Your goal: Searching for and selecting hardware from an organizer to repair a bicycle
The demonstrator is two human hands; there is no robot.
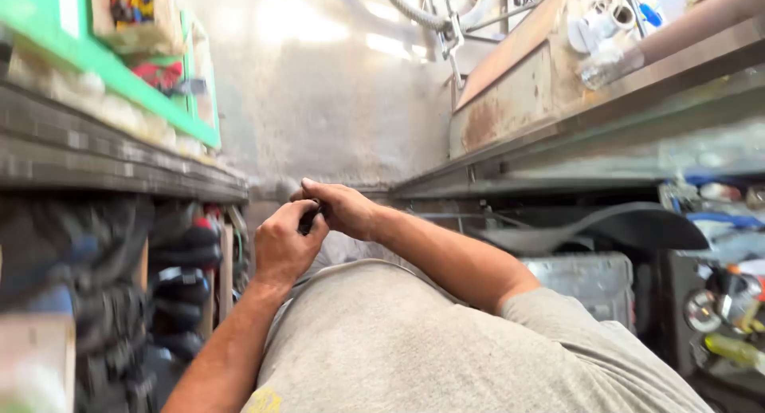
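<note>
**Two hands closed over a small dark piece in a narrow workshop aisle**

A small dark object (309, 218) sits pinched between both hands, held out in front of the chest, near the middle of the view. Most of it is hidden by fingers, so I cannot tell what it is. It seems to be held up close like this so that both hands can work it without setting it down.

The left hand (283, 245), at about 8 o'clock of the object, is curled nearly into a fist, thumb and fingers gripping its lower end. The right hand (341, 208), at about 2 o'clock, bends over from above, fingers folded tightly onto the upper end. Neither hand shows any open gap.

Below them is the person's grey T-shirt (414, 341). At 9 o'clock a dark shelf (119, 162) runs along the wall, with a green frame (135, 82) above it and black rubbery parts (179, 257) stacked beneath. At 3 o'clock a metal counter (606, 130) stretches away, carrying a rusty box (510, 102). A grey hose (406, 6) hangs at 12 o'clock against the bare wall.
</note>
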